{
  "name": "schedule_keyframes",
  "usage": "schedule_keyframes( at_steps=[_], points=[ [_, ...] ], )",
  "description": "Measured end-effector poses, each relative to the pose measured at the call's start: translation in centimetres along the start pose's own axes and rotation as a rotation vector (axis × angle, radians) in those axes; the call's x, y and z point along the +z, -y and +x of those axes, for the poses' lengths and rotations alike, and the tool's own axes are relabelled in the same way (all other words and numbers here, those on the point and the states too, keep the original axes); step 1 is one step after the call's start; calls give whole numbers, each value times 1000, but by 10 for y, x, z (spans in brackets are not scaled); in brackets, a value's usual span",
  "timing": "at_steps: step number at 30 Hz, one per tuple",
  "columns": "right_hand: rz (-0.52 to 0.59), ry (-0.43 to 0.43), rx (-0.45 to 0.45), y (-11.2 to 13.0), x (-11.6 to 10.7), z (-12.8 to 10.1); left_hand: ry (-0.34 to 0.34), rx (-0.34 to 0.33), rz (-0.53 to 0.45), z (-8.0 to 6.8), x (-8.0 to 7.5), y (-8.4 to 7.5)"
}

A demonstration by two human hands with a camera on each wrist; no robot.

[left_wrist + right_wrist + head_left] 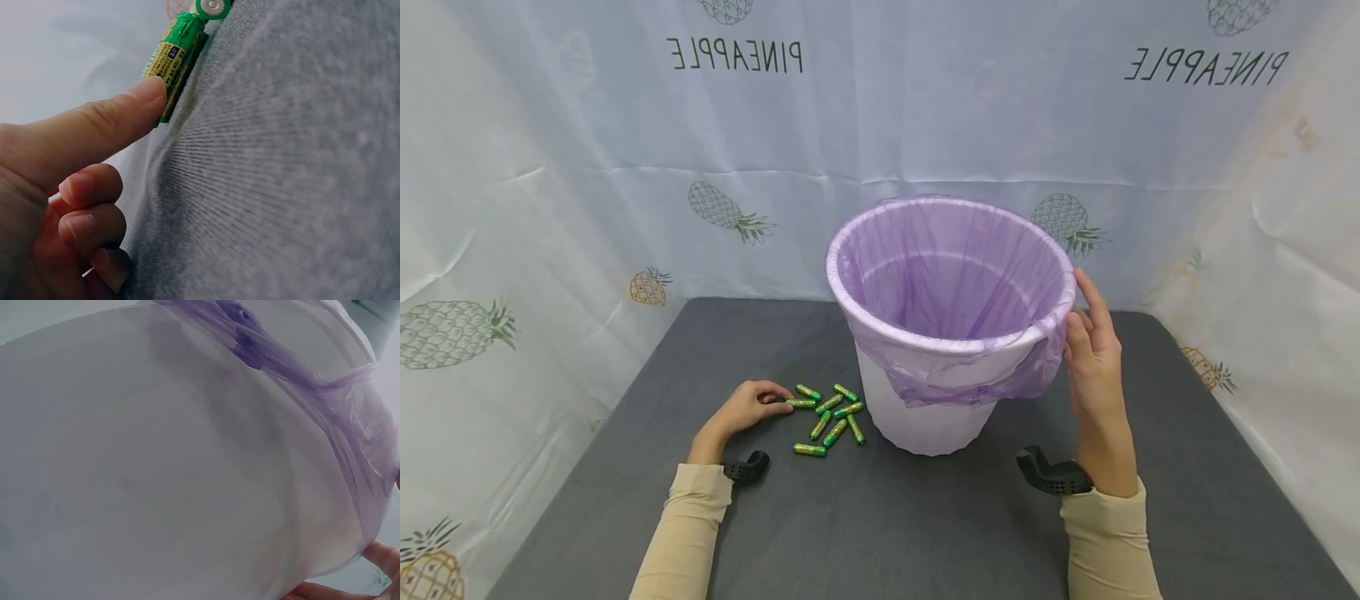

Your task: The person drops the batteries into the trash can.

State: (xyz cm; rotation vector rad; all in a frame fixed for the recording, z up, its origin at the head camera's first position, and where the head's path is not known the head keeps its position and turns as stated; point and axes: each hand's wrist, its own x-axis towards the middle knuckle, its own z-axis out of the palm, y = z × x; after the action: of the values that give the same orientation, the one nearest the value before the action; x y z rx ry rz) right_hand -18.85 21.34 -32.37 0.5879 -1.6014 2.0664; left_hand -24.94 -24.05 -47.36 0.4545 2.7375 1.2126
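Note:
A white trash can [925,417] stands on the table, lined with a purple bag [940,283] folded over its rim. My right hand [1096,358] touches its right side just below the rim, fingers fairly straight; in the right wrist view a few fingertips meet the can's wall [187,462]. To the can's left lie several green and yellow batteries [835,432]. My left hand [748,408] is at the leftmost upper ones and pinches a battery [802,403]. In the left wrist view the thumb lies on that battery [172,59], with the index finger hidden and the other fingers curled.
The dark grey table [865,517] reaches a pale curtain [820,133] with pineapple prints at the back and sides. A black wrist camera [748,468] is on the left wrist, and another black camera [1051,473] is on the right.

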Motion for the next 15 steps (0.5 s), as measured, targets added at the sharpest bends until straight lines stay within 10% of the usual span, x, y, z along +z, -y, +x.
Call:
schedule_keyframes(
  at_steps=[15],
  points=[
    [75, 59, -28, -1, -2, 1, -42, 24, 18, -4, -9, -20]
  ],
)
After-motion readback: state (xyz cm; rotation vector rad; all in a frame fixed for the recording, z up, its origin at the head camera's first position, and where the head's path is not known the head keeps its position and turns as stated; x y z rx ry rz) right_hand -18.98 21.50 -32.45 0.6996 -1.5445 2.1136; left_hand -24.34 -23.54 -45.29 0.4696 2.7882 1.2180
